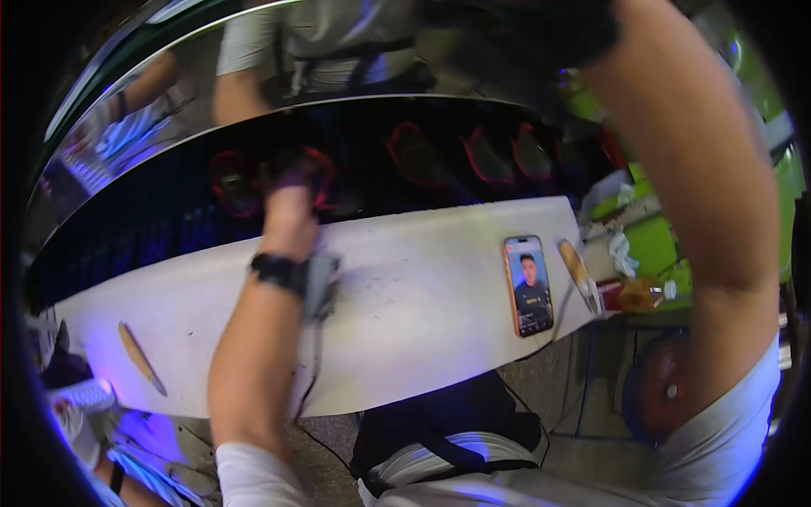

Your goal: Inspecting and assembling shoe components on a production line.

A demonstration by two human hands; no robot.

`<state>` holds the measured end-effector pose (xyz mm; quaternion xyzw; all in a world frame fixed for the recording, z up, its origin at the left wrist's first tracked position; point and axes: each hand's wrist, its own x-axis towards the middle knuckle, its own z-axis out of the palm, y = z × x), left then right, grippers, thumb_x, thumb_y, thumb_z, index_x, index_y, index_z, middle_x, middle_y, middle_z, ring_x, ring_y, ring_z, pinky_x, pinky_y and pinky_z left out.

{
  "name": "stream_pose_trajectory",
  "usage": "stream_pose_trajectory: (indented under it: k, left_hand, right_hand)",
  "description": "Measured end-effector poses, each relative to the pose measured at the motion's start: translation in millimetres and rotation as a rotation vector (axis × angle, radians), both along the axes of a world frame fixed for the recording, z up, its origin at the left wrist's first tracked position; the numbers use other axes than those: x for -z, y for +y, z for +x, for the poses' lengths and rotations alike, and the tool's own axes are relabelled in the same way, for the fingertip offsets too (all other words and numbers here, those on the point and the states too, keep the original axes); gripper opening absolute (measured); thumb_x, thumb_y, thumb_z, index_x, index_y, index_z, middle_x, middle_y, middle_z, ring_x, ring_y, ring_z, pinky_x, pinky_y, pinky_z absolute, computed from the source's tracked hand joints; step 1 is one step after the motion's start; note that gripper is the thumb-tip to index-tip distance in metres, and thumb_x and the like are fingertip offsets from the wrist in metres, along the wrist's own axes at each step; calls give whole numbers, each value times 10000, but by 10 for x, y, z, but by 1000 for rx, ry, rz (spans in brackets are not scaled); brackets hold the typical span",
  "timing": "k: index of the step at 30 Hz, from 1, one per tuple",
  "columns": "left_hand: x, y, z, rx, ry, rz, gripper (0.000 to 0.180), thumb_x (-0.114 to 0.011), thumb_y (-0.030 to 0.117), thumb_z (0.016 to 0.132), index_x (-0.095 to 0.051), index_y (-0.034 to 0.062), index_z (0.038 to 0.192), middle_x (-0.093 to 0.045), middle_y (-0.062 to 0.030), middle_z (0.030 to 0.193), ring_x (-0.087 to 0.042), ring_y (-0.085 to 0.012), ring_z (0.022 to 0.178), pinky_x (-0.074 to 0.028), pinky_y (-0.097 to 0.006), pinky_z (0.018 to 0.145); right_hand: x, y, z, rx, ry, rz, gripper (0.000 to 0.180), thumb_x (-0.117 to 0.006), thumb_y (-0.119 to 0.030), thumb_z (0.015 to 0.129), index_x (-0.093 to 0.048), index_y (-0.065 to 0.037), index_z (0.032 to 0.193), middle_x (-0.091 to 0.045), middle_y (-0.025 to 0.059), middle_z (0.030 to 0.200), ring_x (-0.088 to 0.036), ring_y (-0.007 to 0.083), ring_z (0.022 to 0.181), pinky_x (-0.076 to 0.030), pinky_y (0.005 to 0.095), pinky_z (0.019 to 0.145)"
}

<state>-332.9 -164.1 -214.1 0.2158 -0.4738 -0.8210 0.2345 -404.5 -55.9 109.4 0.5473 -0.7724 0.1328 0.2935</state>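
Note:
On a dark belt-like surface [372, 182] beyond the white table, my left hand [291, 173] reaches in over a dark piece with a glowing red rim [321, 173]. Shadow and blur hide its fingers, so I cannot tell if they grip the piece. A similar red-rimmed piece [235, 184] lies just left of it. Further right are more rounded pieces with red outlines [416, 154], [487, 156]. My right arm is raised along the right side, and its end, my right hand [541, 38], is a dark blur at the top with the fingers not visible.
On the white table [405, 296] lie a phone [528, 286] showing a person and two tools with wooden handles [139, 355], [574, 264]. A bottle of amber liquid [640, 294] is at the right. Another person [351, 51] stands across the belt; someone else [110, 456] is at lower left.

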Motion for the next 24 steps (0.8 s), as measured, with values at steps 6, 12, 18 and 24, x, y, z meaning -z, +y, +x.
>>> stream_pose_trajectory:
  k: [6,12,18,24]
  left_hand:
    - [-748,-444,1630,358,88,-399,286,-623,98,879,-617,-20,1140,-694,-120,1100,-664,-204,979,-534,-364,895]
    - [-644,-32,1938,265,-138,-1073,136,-617,107,938,-674,-10,900,-668,-106,920,-590,-203,915,-460,-326,840]
    - [-541,591,2759,-285,-25,-1326,308,-510,207,1012,-619,-31,1174,-617,-204,1197,-579,-334,1152,-421,-437,1036]
    - [-458,1304,2941,315,-110,-1950,471,-806,411,749,-693,175,1141,-545,-82,1415,-450,-325,1313,-267,-629,1152]
  right_hand:
    - [82,202,107,84,-170,106,355,-764,-230,767,-753,44,992,-715,270,1047,-701,385,1030,-558,394,896]
    - [234,177,193,-131,-64,-730,220,-553,-161,921,-657,33,910,-626,275,1036,-609,418,1040,-484,496,906]
    - [331,1725,760,-729,20,-822,266,-514,-225,1066,-594,16,988,-675,95,882,-634,134,770,-493,281,686]
    - [1053,3056,2010,-421,-708,-1263,444,-477,-384,1048,-560,-24,1294,-602,176,1313,-590,315,1181,-488,478,1004]
